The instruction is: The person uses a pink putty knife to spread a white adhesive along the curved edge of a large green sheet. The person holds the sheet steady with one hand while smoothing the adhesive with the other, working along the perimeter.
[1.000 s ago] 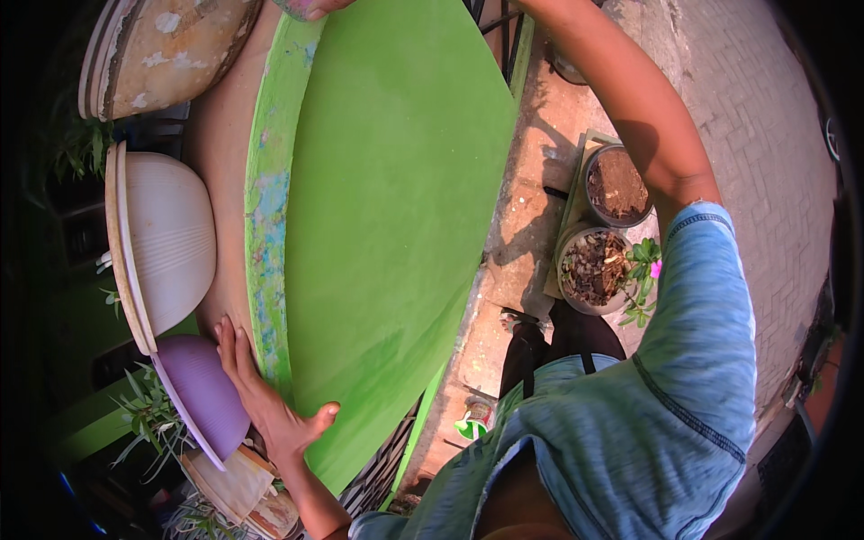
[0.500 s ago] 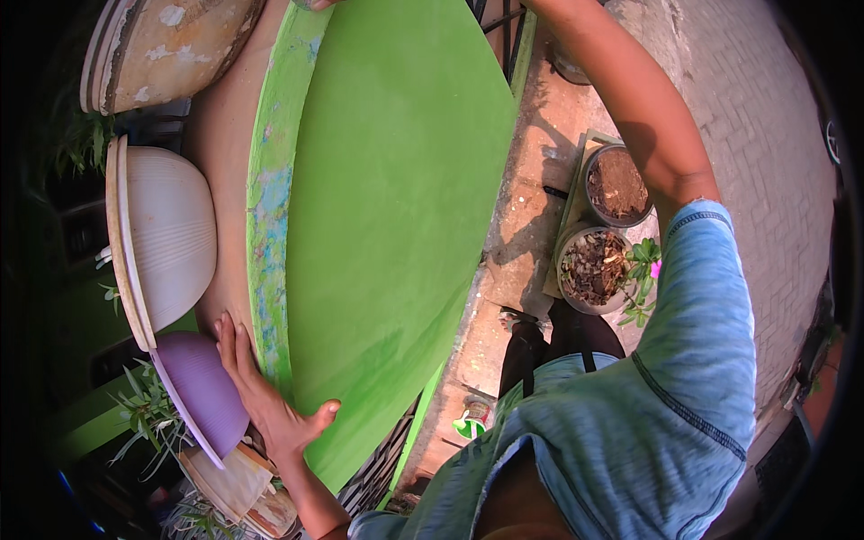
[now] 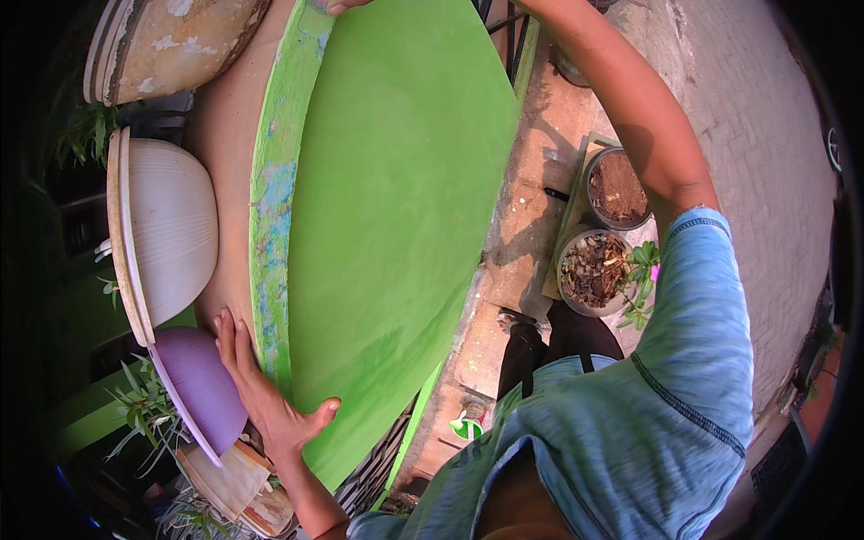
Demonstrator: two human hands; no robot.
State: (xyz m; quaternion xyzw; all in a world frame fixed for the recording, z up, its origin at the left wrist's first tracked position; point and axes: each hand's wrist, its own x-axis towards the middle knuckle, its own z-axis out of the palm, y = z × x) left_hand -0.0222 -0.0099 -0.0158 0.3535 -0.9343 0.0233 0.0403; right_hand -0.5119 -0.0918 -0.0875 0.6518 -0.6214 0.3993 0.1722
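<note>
My left hand [image 3: 274, 405] lies open on top of the wall, its fingers flat on the tan ledge [image 3: 236, 216] beside a purple pot [image 3: 200, 378] and its thumb spread over the green wall face [image 3: 396, 198]. Along the wall's edge runs a green strip [image 3: 273, 216] with patchy blue and pale worn spots. At the far end, my right hand [image 3: 346, 4] rests on this strip, mostly cut off by the upper edge of the picture. Under its fingertips shows a bit of something greyish, too little to name.
A white ribbed pot [image 3: 171, 229] and a weathered pot [image 3: 180, 45] stand along the ledge. Below on the right are a pot of soil [image 3: 619, 187] and a pot of dry chips [image 3: 594, 270] with a flowering plant. A small paint can [image 3: 469, 423] sits near my feet.
More of my right hand shows at the upper edge, slightly nearer along the strip. My left hand stays in the same place on the ledge.
</note>
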